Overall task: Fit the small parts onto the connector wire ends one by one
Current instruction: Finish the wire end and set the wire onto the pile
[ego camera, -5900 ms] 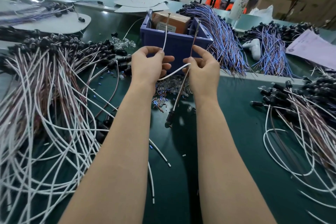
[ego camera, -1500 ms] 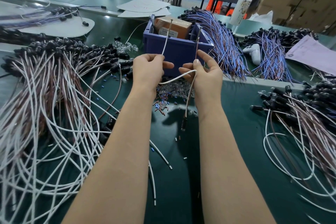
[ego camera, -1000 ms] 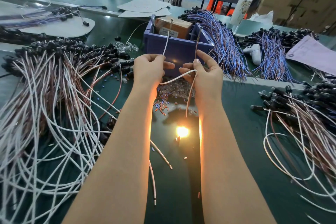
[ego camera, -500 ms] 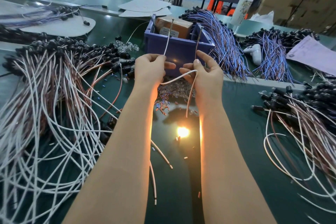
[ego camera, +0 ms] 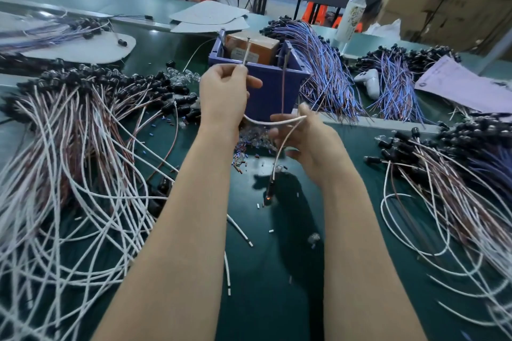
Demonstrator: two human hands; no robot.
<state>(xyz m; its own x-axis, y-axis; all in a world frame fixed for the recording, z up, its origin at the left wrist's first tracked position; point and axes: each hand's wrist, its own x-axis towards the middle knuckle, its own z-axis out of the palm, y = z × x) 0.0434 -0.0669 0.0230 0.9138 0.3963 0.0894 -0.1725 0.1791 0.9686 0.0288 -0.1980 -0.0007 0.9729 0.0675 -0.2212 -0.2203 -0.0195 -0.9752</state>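
Left hand (ego camera: pixel 223 99): fingers pinch the white wire (ego camera: pixel 274 122) just below its tip.
White wire: tip upright, pointing away; the remainder sags across to the right hand (ego camera: pixel 310 144).
Right hand: blurred; fingers curl round the brown wire (ego camera: pixel 278 152).
Connector (ego camera: pixel 268 191): hangs below, long axis vertical, over the tabletop (ego camera: pixel 277 271) centre.

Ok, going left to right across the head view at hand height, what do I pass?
Left wire pile → left hand, pinching the white wire → right hand, gripping the same wire → right wire pile with black connectors.
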